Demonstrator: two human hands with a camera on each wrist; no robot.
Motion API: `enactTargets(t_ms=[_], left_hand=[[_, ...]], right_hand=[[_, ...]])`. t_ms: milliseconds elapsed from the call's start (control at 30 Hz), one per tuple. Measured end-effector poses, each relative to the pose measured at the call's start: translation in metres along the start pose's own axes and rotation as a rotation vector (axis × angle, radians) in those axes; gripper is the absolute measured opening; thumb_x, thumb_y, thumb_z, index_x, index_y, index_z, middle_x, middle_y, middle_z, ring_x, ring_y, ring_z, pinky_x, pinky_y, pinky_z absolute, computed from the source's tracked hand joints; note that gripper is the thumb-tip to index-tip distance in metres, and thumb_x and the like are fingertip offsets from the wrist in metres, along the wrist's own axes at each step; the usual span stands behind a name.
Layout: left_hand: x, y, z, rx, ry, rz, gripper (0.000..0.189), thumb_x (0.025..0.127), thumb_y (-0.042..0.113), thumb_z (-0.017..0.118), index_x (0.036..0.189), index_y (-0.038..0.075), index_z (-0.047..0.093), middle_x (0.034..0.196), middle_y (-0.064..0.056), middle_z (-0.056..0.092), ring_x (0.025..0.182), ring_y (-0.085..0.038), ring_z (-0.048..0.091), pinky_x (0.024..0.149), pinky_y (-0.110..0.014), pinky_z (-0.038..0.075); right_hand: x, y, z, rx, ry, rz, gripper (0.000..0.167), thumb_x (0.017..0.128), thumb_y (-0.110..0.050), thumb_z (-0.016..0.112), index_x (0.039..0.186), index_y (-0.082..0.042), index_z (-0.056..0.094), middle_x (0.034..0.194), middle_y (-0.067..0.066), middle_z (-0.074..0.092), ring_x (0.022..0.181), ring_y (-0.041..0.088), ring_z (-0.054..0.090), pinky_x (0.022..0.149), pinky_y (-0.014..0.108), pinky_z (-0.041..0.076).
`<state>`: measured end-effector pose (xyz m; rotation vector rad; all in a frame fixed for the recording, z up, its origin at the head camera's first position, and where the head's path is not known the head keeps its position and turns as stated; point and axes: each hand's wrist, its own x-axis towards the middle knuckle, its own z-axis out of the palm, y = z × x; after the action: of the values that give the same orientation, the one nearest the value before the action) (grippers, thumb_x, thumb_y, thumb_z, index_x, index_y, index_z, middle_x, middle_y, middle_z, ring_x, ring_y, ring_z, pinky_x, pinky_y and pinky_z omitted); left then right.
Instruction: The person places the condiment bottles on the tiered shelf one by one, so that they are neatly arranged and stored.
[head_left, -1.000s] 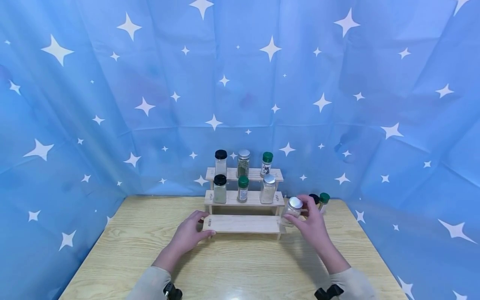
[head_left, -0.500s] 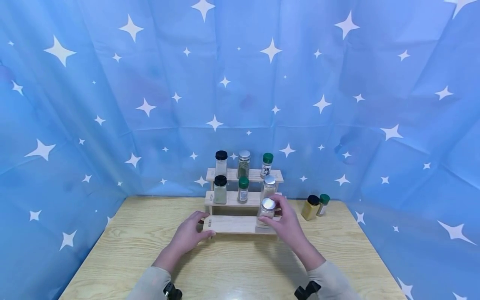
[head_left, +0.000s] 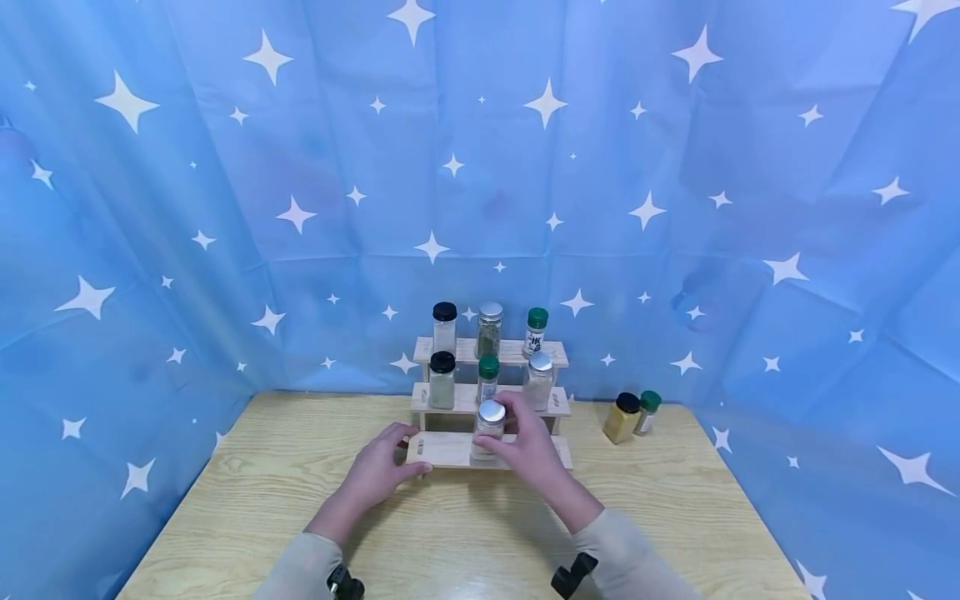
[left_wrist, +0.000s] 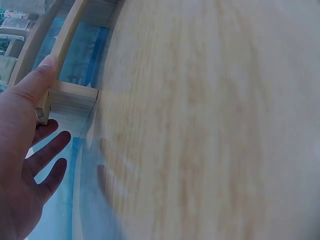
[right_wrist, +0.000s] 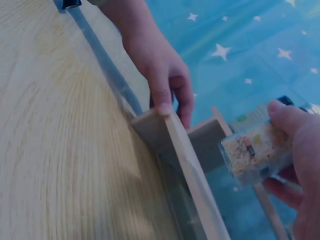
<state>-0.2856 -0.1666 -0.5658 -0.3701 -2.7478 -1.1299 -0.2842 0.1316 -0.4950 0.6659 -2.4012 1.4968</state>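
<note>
My right hand (head_left: 534, 454) holds a square glass spice jar (head_left: 489, 427) with a silver lid between thumb and fingers, upright at the middle of the lowest tier. In the right wrist view the jar (right_wrist: 252, 152) shows pale, speckled contents and its base looks slightly above the board. My left hand (head_left: 375, 468) pinches the left end of the three-tier wooden spice rack (head_left: 442, 448), thumb on the front edge; in the left wrist view its other fingers (left_wrist: 47, 155) spread behind the board.
The middle tier bears a black-capped jar (head_left: 442, 385), a green-capped jar (head_left: 488, 371) and a silver-lidded jar (head_left: 538, 385). Three more jars line the top tier. Right of the rack, a black-capped yellow jar (head_left: 622, 423) and a green-capped jar (head_left: 647, 415) stand on the table. A starry blue curtain (head_left: 495, 200) hangs behind.
My right hand has carried the silver-lidded jar leftward from beyond the rack's right end to the middle of the lowest tier. My left hand has stayed on the rack.
</note>
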Motion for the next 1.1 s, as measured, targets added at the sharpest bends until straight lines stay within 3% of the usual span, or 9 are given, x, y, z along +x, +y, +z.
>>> enactTargets(t_ms=[333,500,833,1100], left_hand=[[-0.001,0.003,-0.001,0.011,-0.008,-0.014,0.07,0.091,0.043,0.093,0.149,0.013,0.066,0.145,-0.003,0.068,0.122,-0.026,0.071,0.102,-0.052,0.061],[0.0,0.002,-0.002,0.002,-0.006,-0.006,0.07,0.091,0.043,0.093,0.148,0.013,0.066,0.145,-0.003,0.068,0.122,-0.027,0.071,0.101,-0.052,0.062],[0.0,0.0,-0.002,-0.01,-0.005,0.007,0.067,0.091,0.042,0.093,0.145,0.013,0.068,0.14,-0.001,0.069,0.119,-0.026,0.072,0.1,-0.051,0.062],[0.0,-0.001,-0.002,-0.026,-0.002,0.018,0.067,0.091,0.042,0.094,0.144,0.012,0.068,0.139,-0.003,0.069,0.119,-0.028,0.073,0.098,-0.052,0.063]], right_hand=[[0.011,-0.003,0.033,-0.005,-0.066,-0.076,0.06,0.092,-0.017,0.094,0.139,-0.017,0.057,0.125,-0.003,0.067,0.11,0.015,0.068,0.091,0.035,0.065],[0.017,-0.004,0.047,0.017,-0.076,-0.074,0.059,0.092,-0.019,0.093,0.14,-0.017,0.058,0.124,-0.002,0.067,0.11,0.016,0.068,0.094,0.04,0.065],[0.024,-0.006,0.064,-0.019,-0.09,-0.056,0.057,0.094,-0.021,0.092,0.139,-0.018,0.058,0.128,-0.005,0.066,0.114,0.013,0.067,0.094,0.029,0.063],[0.025,-0.002,0.072,-0.058,-0.09,-0.08,0.056,0.095,-0.022,0.092,0.139,-0.018,0.057,0.129,-0.003,0.067,0.116,0.015,0.068,0.094,0.033,0.065]])
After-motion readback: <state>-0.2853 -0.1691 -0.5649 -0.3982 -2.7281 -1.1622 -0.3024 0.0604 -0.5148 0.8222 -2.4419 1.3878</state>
